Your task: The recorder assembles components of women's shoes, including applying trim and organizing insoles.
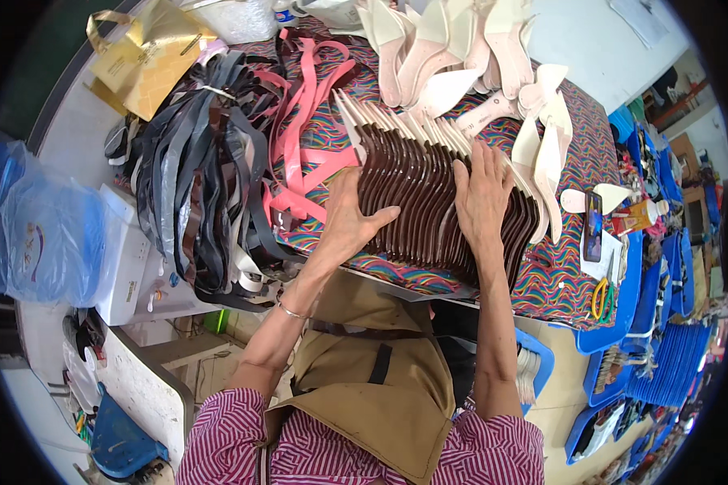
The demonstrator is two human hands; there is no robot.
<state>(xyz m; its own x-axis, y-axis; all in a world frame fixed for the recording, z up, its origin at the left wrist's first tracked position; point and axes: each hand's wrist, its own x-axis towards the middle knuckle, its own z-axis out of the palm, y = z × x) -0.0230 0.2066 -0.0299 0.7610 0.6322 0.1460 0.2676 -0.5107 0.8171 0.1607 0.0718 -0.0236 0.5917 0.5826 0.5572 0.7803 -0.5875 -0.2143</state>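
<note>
A long row of shoe insoles [416, 202], with glossy dark brown edges and whitish tips, stands packed on the patterned tablecloth before me. My left hand [352, 214] rests against the row's left end, thumb stretched over the brown edges and fingers along the outer side. Across the right part of the row lies my right hand [481, 194], its fingers spread and flat on top. Neither hand has closed around a piece. Loose white insoles [437, 48] are heaped behind the row, and more lie at its right side.
Bundled dark strips [210, 162] and pink strips [303, 121] lie left of the row. On the right are a phone [593, 234], scissors [599, 299] and a yellow bottle [641, 215]. A gold bag [150, 56] stands far left. Blue trays [623, 299] line the right side.
</note>
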